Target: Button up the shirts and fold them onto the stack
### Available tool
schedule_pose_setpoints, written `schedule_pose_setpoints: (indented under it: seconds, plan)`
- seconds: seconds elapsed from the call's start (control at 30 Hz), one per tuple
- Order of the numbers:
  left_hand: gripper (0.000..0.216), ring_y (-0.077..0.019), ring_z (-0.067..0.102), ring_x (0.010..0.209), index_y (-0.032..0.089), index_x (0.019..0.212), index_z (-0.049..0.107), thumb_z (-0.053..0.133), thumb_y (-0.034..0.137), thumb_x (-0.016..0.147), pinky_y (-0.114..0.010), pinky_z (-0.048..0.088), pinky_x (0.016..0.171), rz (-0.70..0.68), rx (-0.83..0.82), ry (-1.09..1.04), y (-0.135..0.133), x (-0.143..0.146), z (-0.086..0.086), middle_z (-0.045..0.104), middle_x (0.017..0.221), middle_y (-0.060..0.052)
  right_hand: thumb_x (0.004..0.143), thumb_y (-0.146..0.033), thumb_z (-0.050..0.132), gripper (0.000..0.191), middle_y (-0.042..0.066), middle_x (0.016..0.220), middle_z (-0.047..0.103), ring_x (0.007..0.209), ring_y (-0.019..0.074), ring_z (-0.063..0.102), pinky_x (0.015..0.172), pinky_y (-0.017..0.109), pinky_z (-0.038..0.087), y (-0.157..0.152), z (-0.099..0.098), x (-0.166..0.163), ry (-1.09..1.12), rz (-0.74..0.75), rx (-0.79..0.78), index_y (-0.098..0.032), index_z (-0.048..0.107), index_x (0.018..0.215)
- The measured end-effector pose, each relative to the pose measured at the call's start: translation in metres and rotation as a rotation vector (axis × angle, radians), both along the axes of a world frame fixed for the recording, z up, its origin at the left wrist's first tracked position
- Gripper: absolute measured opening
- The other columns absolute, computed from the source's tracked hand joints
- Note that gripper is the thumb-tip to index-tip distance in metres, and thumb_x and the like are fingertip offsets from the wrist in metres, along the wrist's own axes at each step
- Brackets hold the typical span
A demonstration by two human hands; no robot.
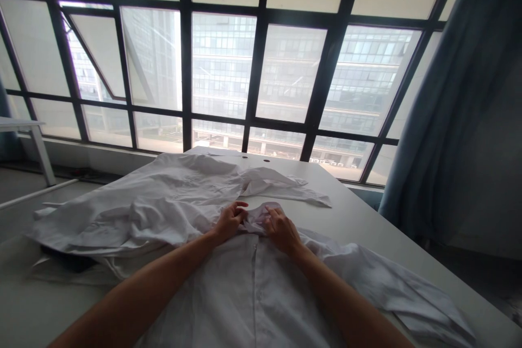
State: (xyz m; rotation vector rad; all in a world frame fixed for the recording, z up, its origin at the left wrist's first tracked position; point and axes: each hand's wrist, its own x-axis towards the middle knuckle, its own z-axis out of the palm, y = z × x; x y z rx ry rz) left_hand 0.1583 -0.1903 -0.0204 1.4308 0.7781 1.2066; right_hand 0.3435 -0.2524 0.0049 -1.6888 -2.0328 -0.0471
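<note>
White shirt [228,293] lies on the table [359,223] at six o'clock, its button front facing up, its collar [258,218] bunched toward twelve and one creased sleeve [391,277] stretching toward four. The left hand [231,223] and right hand [282,227] grasp the collar with bent fingers, one on either side. Crumpled white clothes [163,201] lie at ten o'clock from the hands.

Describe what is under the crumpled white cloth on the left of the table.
Under the near left edge of the crumpled white cloth, a dark item shows, too dim to identify. Beneath its middle, the cloth covers the white table and anything else lying there.
</note>
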Motion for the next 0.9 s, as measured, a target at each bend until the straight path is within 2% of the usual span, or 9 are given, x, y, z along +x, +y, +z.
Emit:
schedule_pose_setpoints:
  seconds: [0.13,0.23,0.3,0.37,0.5,0.6,0.7,0.8,0.9]
  plan:
    - [0.041,-0.0082,0.049,0.049,0.016,0.099,0.057,0.069,0.036,0.066,-0.02,0.039,0.046,-0.1,-0.115,-0.029,-0.004,-0.002,0.004,0.052,0.059,0.008,0.091,-0.035,0.045,0.058,0.017,0.132,0.059,0.104,0.0275,0.064,0.084,0.033,0.046,0.006,0.002,0.014,-0.038,-0.208,-0.087,-0.015,0.041,0.145]
    - [0.037,-0.0083,0.047,0.049,0.016,0.096,0.06,0.069,0.037,0.066,-0.019,0.036,0.043,-0.11,-0.143,-0.014,-0.006,-0.002,0.005,0.05,0.058,0.007,0.088,-0.032,0.046,0.044,0.015,0.114,0.068,0.099,0.0259,0.065,0.08,0.031,0.044,0.01,0.004,0.027,-0.006,-0.274,-0.111,-0.015,0.058,0.128]
    - [0.036,-0.0084,0.048,0.051,0.016,0.093,0.06,0.07,0.038,0.066,-0.019,0.037,0.044,-0.11,-0.15,-0.02,-0.007,-0.003,0.005,0.052,0.06,0.006,0.087,-0.029,0.044,0.031,0.012,0.104,0.07,0.094,0.023,0.064,0.075,0.028,0.041,0.013,0.007,0.033,0.036,-0.257,-0.082,-0.017,0.067,0.104]
    - [0.038,-0.0082,0.05,0.053,0.016,0.092,0.06,0.074,0.039,0.065,-0.019,0.039,0.048,-0.12,-0.139,-0.041,-0.006,-0.004,0.005,0.055,0.064,0.005,0.086,-0.029,0.045,0.023,0.009,0.091,0.07,0.084,0.0194,0.062,0.069,0.026,0.038,0.015,0.011,0.037,0.099,-0.235,-0.078,-0.018,0.066,0.084]
    - [0.041,-0.0072,0.048,0.055,0.015,0.092,0.06,0.08,0.035,0.062,-0.019,0.038,0.051,-0.136,-0.084,-0.086,-0.004,-0.006,0.008,0.057,0.066,0.005,0.085,-0.038,0.045,0.032,0.001,0.061,0.055,0.062,0.0141,0.048,0.058,0.025,0.03,0.018,0.02,0.044,0.262,-0.13,-0.127,-0.019,0.053,0.06]
    - [0.043,-0.0073,0.048,0.057,0.017,0.095,0.058,0.08,0.033,0.062,-0.02,0.041,0.055,-0.103,-0.089,-0.152,-0.002,-0.007,0.01,0.053,0.064,0.007,0.084,-0.048,0.043,0.042,-0.003,0.053,0.038,0.055,0.0118,0.037,0.054,0.025,0.025,0.022,0.023,0.048,0.351,-0.018,-0.103,-0.02,0.042,0.053]
    - [0.048,-0.0069,0.048,0.055,0.019,0.1,0.056,0.081,0.033,0.062,-0.021,0.043,0.056,-0.109,-0.132,-0.207,0.002,-0.007,0.009,0.052,0.066,0.008,0.081,-0.053,0.046,0.045,-0.004,0.051,0.032,0.054,0.0111,0.033,0.052,0.025,0.024,0.028,0.018,0.051,0.382,0.005,-0.105,-0.021,0.036,0.051]
    - [0.053,-0.0062,0.049,0.054,0.019,0.103,0.057,0.084,0.032,0.059,-0.021,0.041,0.055,-0.173,-0.167,-0.183,0.004,-0.008,0.008,0.056,0.07,0.006,0.079,-0.053,0.049,0.046,-0.003,0.05,0.035,0.056,0.0121,0.037,0.054,0.024,0.027,0.035,0.01,0.055,0.375,-0.064,-0.104,-0.021,0.037,0.05]
    - [0.053,-0.0096,0.057,0.063,0.017,0.099,0.062,0.088,0.024,0.053,-0.023,0.044,0.061,-0.247,-0.182,-0.134,0.002,-0.011,0.008,0.063,0.081,0.001,0.077,-0.051,0.053,0.039,-0.001,0.054,0.045,0.06,0.0138,0.045,0.057,0.024,0.032,0.039,0.004,0.059,0.404,-0.094,-0.064,-0.02,0.047,0.055]
